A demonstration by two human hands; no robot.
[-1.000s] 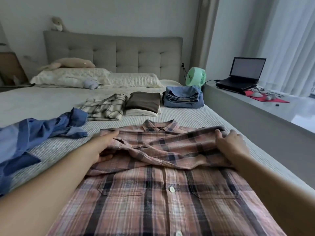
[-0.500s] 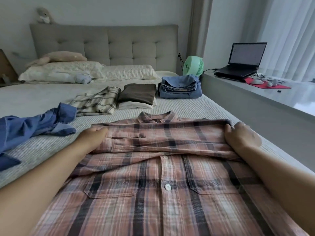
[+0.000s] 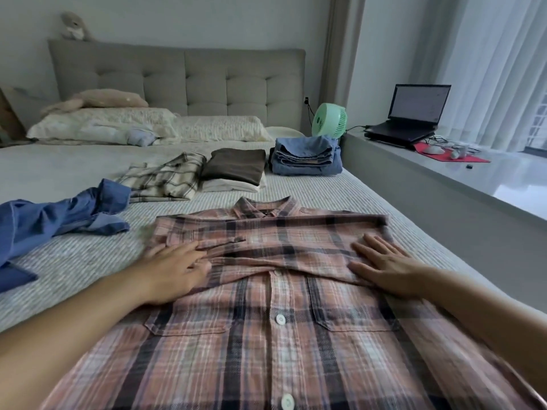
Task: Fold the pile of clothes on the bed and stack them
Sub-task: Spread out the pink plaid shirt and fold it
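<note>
A pink plaid shirt (image 3: 275, 329) lies button side up on the bed (image 3: 88, 261), its sleeves folded across the chest below the collar. My left hand (image 3: 174, 270) rests flat on the left end of the folded sleeves, fingers straight. My right hand (image 3: 384, 263) lies flat on the right end, fingers spread. A crumpled blue shirt (image 3: 50, 223) lies unfolded at the left. Further up the bed sit a folded cream plaid shirt (image 3: 165, 179), a brown and white folded stack (image 3: 236, 170) and a folded denim stack (image 3: 305, 156).
Pillows (image 3: 118, 125) and a grey headboard (image 3: 183, 81) are at the far end. A green fan (image 3: 330, 121) stands at the bed's far right corner. A grey ledge (image 3: 473, 184) along the right carries a laptop (image 3: 414, 113).
Both hands have let go of the sleeve ends they gripped and now lie flat on the folded sleeves, shifted inward toward the shirt's middle.
</note>
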